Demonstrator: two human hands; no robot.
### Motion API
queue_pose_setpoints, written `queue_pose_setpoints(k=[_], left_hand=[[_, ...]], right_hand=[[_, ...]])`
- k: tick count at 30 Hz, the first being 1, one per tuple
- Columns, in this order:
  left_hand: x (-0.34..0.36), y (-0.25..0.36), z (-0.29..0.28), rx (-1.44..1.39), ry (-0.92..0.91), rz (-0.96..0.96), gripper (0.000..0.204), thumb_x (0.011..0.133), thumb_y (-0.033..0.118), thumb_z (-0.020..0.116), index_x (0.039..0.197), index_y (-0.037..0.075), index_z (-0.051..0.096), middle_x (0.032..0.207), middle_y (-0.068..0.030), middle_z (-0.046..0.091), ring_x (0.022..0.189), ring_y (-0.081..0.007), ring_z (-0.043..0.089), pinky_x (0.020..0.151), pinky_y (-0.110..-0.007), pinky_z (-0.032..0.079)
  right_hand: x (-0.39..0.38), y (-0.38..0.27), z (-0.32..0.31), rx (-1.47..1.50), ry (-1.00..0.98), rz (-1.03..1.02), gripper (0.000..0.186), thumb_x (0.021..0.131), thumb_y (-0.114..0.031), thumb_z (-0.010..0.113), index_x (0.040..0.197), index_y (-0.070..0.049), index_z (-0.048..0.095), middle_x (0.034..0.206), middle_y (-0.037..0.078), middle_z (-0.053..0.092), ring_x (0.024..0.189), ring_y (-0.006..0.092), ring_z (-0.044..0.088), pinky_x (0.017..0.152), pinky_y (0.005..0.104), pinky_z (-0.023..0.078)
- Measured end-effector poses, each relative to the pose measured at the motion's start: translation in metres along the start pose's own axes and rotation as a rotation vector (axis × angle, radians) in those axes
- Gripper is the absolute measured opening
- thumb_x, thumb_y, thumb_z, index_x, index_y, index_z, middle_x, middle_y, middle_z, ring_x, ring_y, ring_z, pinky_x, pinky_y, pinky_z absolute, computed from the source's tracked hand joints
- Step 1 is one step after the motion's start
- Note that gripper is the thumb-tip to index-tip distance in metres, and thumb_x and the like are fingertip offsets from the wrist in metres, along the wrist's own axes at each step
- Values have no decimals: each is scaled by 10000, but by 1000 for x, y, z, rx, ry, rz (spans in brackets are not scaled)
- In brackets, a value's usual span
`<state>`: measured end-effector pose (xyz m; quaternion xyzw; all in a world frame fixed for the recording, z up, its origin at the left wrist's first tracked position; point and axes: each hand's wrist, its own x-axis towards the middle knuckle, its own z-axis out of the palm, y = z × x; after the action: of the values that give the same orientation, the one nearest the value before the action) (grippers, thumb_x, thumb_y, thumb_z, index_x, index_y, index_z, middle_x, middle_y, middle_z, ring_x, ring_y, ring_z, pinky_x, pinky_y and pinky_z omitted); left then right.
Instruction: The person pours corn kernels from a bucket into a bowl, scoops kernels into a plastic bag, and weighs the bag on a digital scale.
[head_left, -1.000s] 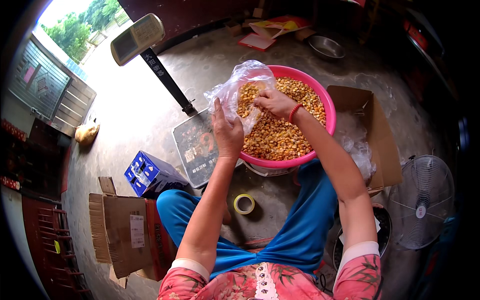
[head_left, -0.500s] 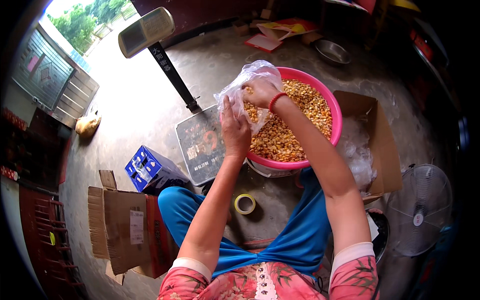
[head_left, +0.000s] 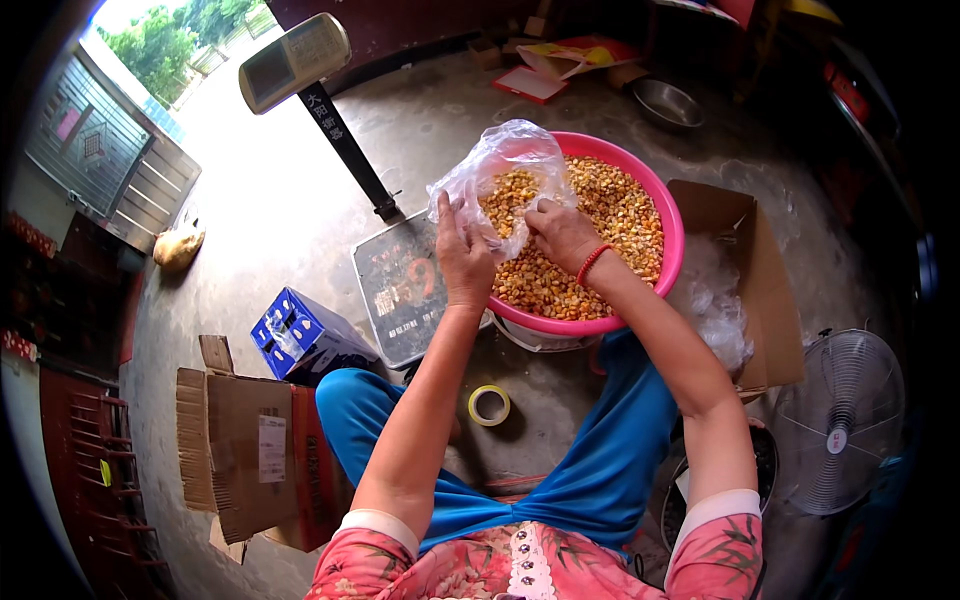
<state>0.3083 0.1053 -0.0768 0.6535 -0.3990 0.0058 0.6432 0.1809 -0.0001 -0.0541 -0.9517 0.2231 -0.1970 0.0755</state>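
A pink basin full of yellow corn kernels stands in front of me. Over its left side sits a clear plastic bag, its mouth spread and corn showing within. My left hand grips the left edge of the bag, thumb side up. My right hand, with a red bracelet at the wrist, pinches the bag's near right rim, fingers closed. The fingertips of both hands are partly covered by the plastic.
A platform scale with a display on a post stands left of the basin. A blue box, a cardboard carton and a tape roll are nearer. At right are a carton of plastic bags and a fan.
My right hand has come out of the bag's mouth and moved right and nearer, onto its rim. The bag now stands wider, showing more corn. My left hand has shifted slightly.
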Motion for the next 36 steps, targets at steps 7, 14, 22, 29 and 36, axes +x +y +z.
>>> queue_pose_setpoints(k=[7, 14, 22, 29, 36], left_hand=[[0, -1, -3, 127, 47, 98, 513, 795, -23, 456, 1287, -54, 315, 1100, -196, 555, 840, -219, 600, 718, -286, 482], [2, 11, -4, 111, 50, 90, 527, 770, -32, 461, 1280, -56, 328, 1105, -205, 552, 936, -246, 580, 793, -295, 452], [-2, 22, -6, 73, -30, 49, 554, 742, -24, 450, 1285, -22, 338, 1120, -229, 516, 1033, -332, 503, 893, -360, 386], [0, 18, -4, 64, -33, 126, 544, 724, -61, 428, 1262, 12, 390, 1123, -203, 524, 1028, -330, 501, 895, -365, 382], [-3, 24, -9, 138, -55, 78, 463, 740, -74, 434, 1186, 34, 495, 1133, -179, 538, 1051, -277, 529, 881, -326, 411]], right_hand=[[4, 2, -40, -41, 97, -92, 88, 725, -91, 591, 809, -74, 569, 916, 87, 554, 795, 283, 591, 658, 367, 506], [21, -4, -49, -67, 147, -224, 133, 730, -25, 545, 851, -66, 510, 851, 120, 574, 773, 300, 595, 621, 382, 504], [-23, 26, -60, 91, 19, -112, 163, 734, -113, 580, 858, -40, 504, 749, 134, 549, 732, 308, 565, 651, 395, 451], [-62, 50, -40, -32, -257, 240, 498, 807, -415, 486, 1204, -115, 474, 1157, 150, 471, 1078, 323, 450, 914, 442, 369], [-64, 35, -42, 33, -329, 146, 363, 815, -290, 511, 1116, -87, 508, 1081, 164, 492, 980, 338, 495, 849, 403, 412]])
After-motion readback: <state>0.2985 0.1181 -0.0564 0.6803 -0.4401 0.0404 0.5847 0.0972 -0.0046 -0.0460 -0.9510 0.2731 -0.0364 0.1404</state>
